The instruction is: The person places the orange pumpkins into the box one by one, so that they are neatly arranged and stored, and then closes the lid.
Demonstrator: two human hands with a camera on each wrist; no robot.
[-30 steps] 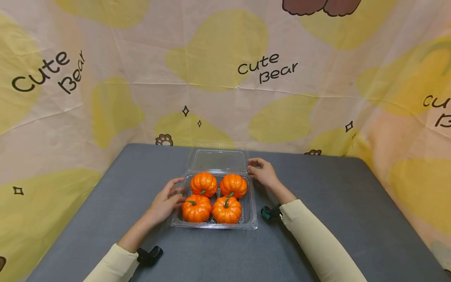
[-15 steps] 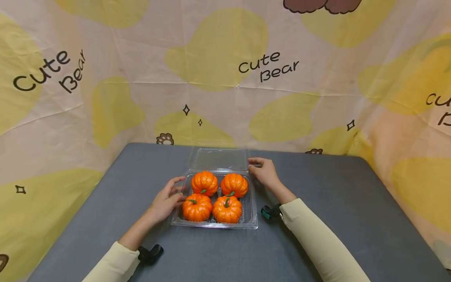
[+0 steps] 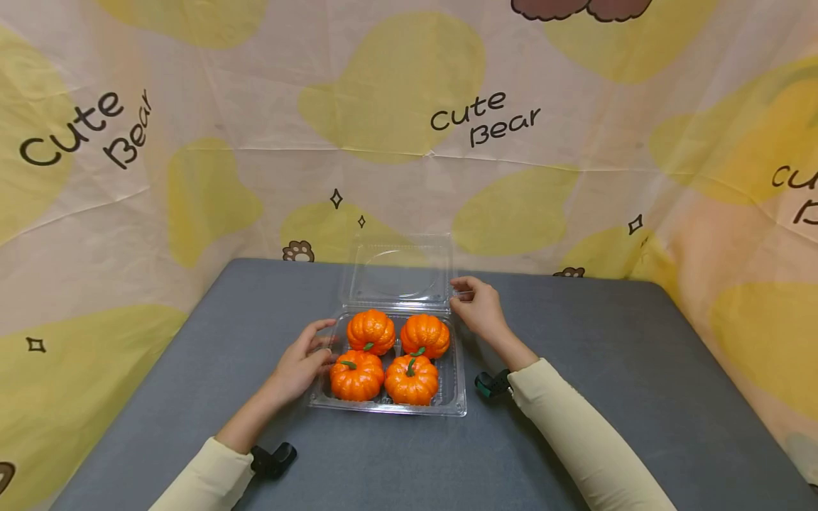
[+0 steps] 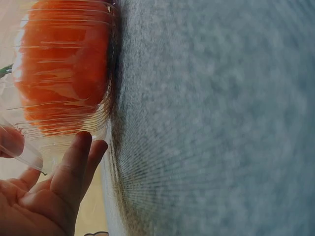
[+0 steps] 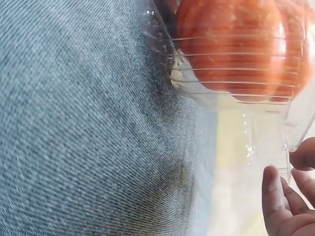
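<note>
A clear plastic clamshell container (image 3: 452,383) holds several orange toy pumpkins (image 3: 412,380) with green stems. Its hinged lid (image 3: 401,273) is raised at the far side, tilted back. My left hand (image 3: 299,362) grips the left rim; in the left wrist view the thumb is on one side of the rim and the fingers (image 4: 71,172) reach along the ribbed wall (image 4: 64,129). At the lid's right edge, near the hinge, my right hand (image 3: 478,305) pinches the plastic between thumb and fingers. The right wrist view shows those fingertips (image 5: 273,184) by the lid's edge.
The container stands on a grey cloth-covered table (image 3: 613,369). Close behind the table hangs a printed fabric backdrop (image 3: 396,106), which also runs along both sides. A dark wrist device (image 3: 273,460) sits on the left wrist, another device (image 3: 492,384) on the right.
The lid dips slightly backward at first, then rises and stands more upright now. My right hand has moved up a little with it. My left hand and the pumpkins stay in place.
</note>
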